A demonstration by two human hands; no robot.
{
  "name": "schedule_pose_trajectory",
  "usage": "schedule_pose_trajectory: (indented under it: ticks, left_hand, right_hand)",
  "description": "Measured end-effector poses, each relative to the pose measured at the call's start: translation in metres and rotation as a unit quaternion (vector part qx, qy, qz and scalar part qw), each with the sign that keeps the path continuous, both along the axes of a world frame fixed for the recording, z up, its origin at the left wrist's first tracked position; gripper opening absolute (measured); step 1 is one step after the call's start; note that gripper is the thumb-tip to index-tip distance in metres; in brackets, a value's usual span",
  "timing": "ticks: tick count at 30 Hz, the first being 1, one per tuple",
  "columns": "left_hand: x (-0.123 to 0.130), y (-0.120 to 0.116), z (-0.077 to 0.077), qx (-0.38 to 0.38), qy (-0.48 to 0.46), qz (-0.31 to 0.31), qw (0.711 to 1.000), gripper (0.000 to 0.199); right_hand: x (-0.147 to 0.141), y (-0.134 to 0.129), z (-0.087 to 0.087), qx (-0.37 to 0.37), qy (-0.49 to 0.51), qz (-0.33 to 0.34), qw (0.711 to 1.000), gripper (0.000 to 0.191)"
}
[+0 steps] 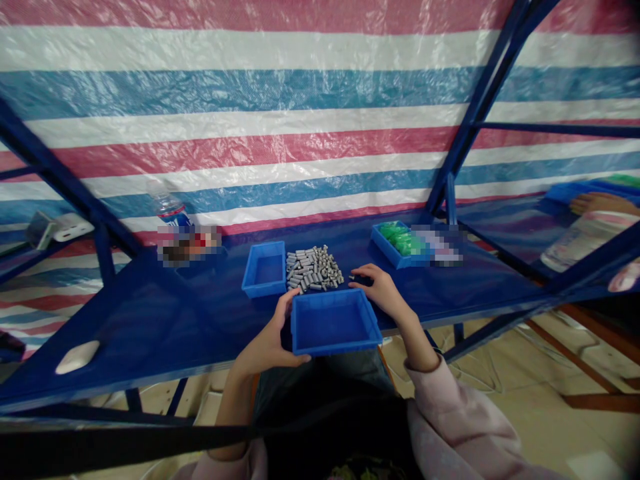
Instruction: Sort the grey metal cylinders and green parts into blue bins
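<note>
My left hand (273, 340) grips the left side of a blue plastic tray (335, 348), thumb below and fingers at the far corner. This tray looks bare inside and is held at the table's front edge. Beyond it lies a pile of small grey metal cylinders and fittings (314, 268). My right hand (384, 291) is just right of the pile, thumb and index finger curved with a gap between their tips. A small metal piece (351, 277) shows at those fingertips; whether they touch it is unclear. Left of the pile sits a second blue tray (265, 270).
A blue bin (395, 255) with green plastic-wrapped items stands at the back right. A water bottle (173, 210) is at the back left, and a white rounded object (77, 357) at the front left. Blue frame posts (463, 147) flank the table. Another person's arm (585, 233) is at far right.
</note>
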State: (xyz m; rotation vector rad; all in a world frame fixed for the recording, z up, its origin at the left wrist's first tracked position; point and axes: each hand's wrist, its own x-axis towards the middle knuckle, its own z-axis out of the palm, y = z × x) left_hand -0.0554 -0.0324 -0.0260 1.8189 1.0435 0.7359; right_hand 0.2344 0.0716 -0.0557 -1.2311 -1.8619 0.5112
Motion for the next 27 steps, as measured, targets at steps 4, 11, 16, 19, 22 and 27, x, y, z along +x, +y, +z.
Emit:
schedule_pose_trajectory:
  ticks: [4, 11, 16, 19, 22, 27]
  left_hand:
    - [0.004, -0.002, -0.003, 0.002, 0.013, 0.023, 1.000, 0.115]
    - [0.008, -0.004, -0.002, -0.002, 0.015, 0.045, 0.999, 0.115]
    - [0.009, -0.004, -0.003, -0.008, 0.016, 0.045, 0.999, 0.114]
    - [0.010, -0.004, -0.003, -0.001, 0.018, 0.050, 0.999, 0.113]
    - [0.011, -0.004, -0.004, 0.008, 0.028, 0.055, 0.998, 0.113]
    - [0.011, -0.003, -0.006, 0.012, 0.032, 0.058, 0.998, 0.112]
  right_hand:
    - [-0.004, 0.003, -0.004, 0.008, 0.000, -0.049, 0.999, 0.023]
    - [-0.004, -0.001, 0.001, 0.020, 0.061, -0.058, 0.996, 0.026]
    - [0.000, -0.013, 0.017, -0.021, 0.193, 0.004, 0.981, 0.028]
    - [0.005, -0.022, 0.026, -0.067, 0.260, 0.097, 0.959, 0.023]
    - [0.007, -0.029, 0.033, -0.124, 0.256, 0.199, 0.938, 0.019]
    - [0.003, -0.032, 0.038, -0.203, 0.137, 0.285, 0.927, 0.019]
